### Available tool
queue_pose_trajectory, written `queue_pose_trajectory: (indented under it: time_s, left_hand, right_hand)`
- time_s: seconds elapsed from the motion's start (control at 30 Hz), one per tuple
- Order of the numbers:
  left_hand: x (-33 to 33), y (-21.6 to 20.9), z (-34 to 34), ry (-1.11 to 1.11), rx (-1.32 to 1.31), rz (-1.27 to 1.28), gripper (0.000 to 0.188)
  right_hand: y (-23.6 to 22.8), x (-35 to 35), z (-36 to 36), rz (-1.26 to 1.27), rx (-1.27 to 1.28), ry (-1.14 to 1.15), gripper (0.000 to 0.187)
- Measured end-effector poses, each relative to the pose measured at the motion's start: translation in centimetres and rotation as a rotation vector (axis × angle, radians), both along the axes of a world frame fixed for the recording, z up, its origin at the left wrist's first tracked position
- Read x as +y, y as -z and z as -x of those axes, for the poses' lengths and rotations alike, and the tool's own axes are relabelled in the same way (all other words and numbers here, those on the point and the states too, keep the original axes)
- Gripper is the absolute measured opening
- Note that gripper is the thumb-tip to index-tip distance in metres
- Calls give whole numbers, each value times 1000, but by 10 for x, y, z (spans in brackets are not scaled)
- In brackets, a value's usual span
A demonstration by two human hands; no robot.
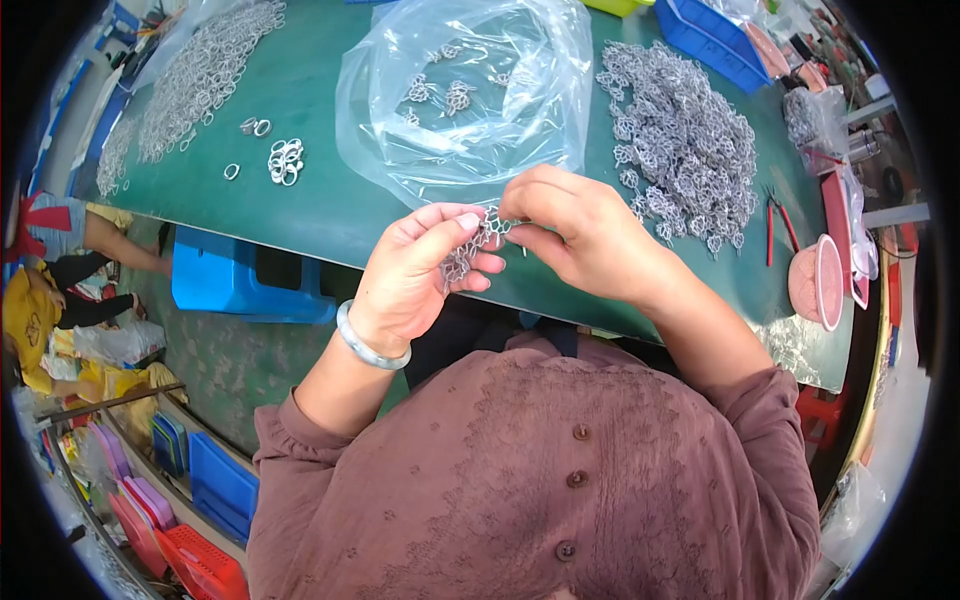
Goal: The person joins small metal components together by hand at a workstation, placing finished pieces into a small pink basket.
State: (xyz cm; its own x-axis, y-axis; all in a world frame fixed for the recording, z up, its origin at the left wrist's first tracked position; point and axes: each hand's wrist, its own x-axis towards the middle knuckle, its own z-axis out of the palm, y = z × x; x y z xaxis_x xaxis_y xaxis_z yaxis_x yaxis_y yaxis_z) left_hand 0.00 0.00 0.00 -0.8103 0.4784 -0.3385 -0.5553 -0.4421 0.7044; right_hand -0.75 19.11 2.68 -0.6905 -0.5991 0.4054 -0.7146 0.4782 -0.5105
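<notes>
Clear plastic bag (365, 95): landmark; its raised, crumpled film is an obstacle.
Green tabletop (328, 165): open passage just left of the bag.
Loose ring cluster (286, 162): low obstacle left of that passage.
Ring heap (205, 80): blocks farther left of the bag.
Linked-ring heap (690, 145): blocks right of the bag, leaving a narrow strip between.
Blue tray (712, 45): obstacle to the bag's far right.
Left hand (410, 262), right hand (590, 235) and ring chain (462, 258): obstruct the bag's near side.
</notes>
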Motion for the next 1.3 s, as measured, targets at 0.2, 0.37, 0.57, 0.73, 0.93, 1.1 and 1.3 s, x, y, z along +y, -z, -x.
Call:
queue_pose_trajectory:
  time_s: [0.2,0.37,0.57,0.73,0.93,1.1,1.3]
  left_hand:
    - [14,6,-7,29,2,35,14]
    - [20,8,-8,47,-50,36,12]
    - [27,7,-10,76,-89,82,13]
    - [30,9,-11,89,-90,72,12]
    - [32,12,-12,83,-84,76,11]
    - [32,12,-13,59,-70,70,11]
    - [28,13,-12,28,-43,10,17]
  right_hand:
    - [3,9,-14,147,-171,61,22]
    - [12,15,-18,306,-373,107,25]
    - [16,19,-22,382,-462,119,24]
    - [16,20,-24,366,-434,130,24]
    - [14,21,-26,355,-410,133,17]
    - [16,23,-26,347,-420,135,15]
    - [18,23,-25,389,-425,145,16]
